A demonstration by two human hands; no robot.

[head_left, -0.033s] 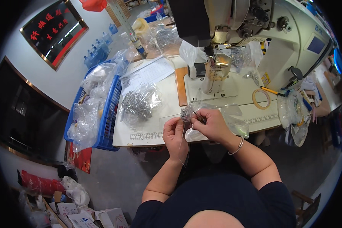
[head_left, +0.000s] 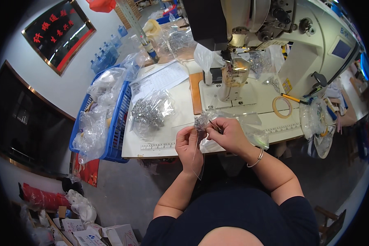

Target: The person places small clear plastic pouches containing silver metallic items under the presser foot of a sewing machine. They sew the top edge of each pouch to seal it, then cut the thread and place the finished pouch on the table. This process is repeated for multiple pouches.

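Note:
At the front edge of the white sewing table, my left hand (head_left: 188, 142) pinches a small, shiny silver beaded cluster (head_left: 200, 122). A thin clear strand (head_left: 199, 162) loops down from it past my wrist. My right hand (head_left: 226, 132), close beside it, has its fingers closed around a slim dark tool (head_left: 215, 126) whose tip points at the cluster. The tool's kind is mostly hidden by my fingers. Left of my hands lies a clear plastic bag of silver pieces (head_left: 147, 115). Another clear bag (head_left: 252, 133) lies partly under my right hand.
A sewing machine (head_left: 291, 61) stands behind my hands. An orange-brown strip (head_left: 195, 93), printed sheets (head_left: 164, 78), a tape roll (head_left: 282, 107) and a yellow pen (head_left: 293, 99) lie on the table. A blue basket (head_left: 118, 137) holding plastic bags stands at its left edge.

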